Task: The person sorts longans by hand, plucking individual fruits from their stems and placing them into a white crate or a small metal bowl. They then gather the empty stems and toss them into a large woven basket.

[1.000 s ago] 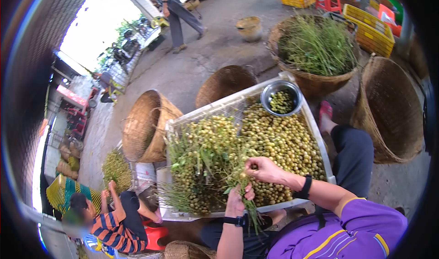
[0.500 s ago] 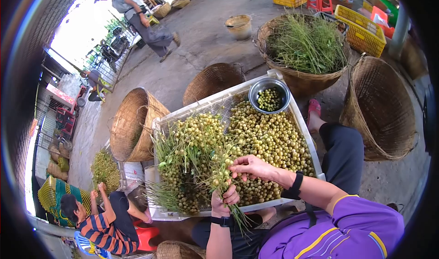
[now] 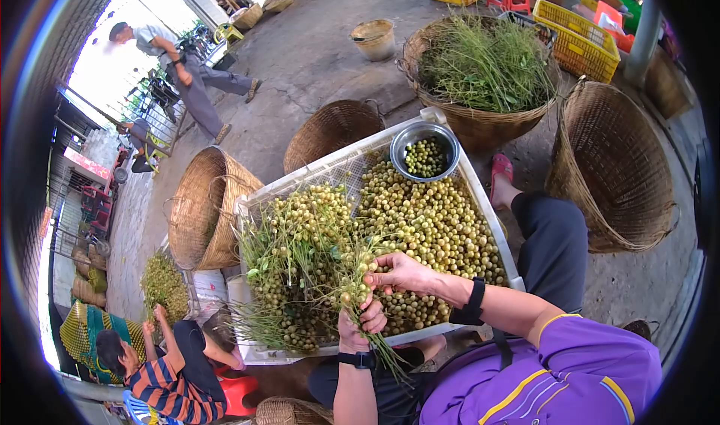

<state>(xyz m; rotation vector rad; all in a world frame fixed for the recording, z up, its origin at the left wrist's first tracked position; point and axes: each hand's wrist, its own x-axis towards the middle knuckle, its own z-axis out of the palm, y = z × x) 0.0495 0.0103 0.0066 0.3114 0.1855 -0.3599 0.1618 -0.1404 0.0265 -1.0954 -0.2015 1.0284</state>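
The left hand's [image 3: 361, 327] fingers are wrapping firmly round the stems of a fruiting bunch [image 3: 349, 297], while the right hand's [image 3: 397, 273] fingers are drawing close together against its round fruits; whether one is being pinched between them I cannot tell. The bunch is standing just inside the near edge of a white crate [image 3: 322, 164], its stem ends hanging over toward 5 o'clock. With the hands as the dial's centre, a heap of loose fruit [image 3: 442, 234] is spreading at 1 to 2 o'clock, and a tangle of stemmed bunches [image 3: 289, 237] is lying at 10 o'clock. A hard tug could be splitting a skin or snapping off a twig, and bits of stem could then be falling among the loose fruit. If the left grip were slackening, the bunch could be sliding out; being so near the edge, a dropped fruit could be rolling off to the floor. Toward 1 o'clock a metal bowl [image 3: 421, 132] holding small fruit is sitting at the crate's far corner, where a knock on the crate could be tipping it. Beyond it, a wicker basket [image 3: 487, 125] is brimming with green stalks [image 3: 487, 69], and at 8 o'clock a person in a striped shirt [image 3: 176, 384] is handling another fruit pile [image 3: 165, 286].
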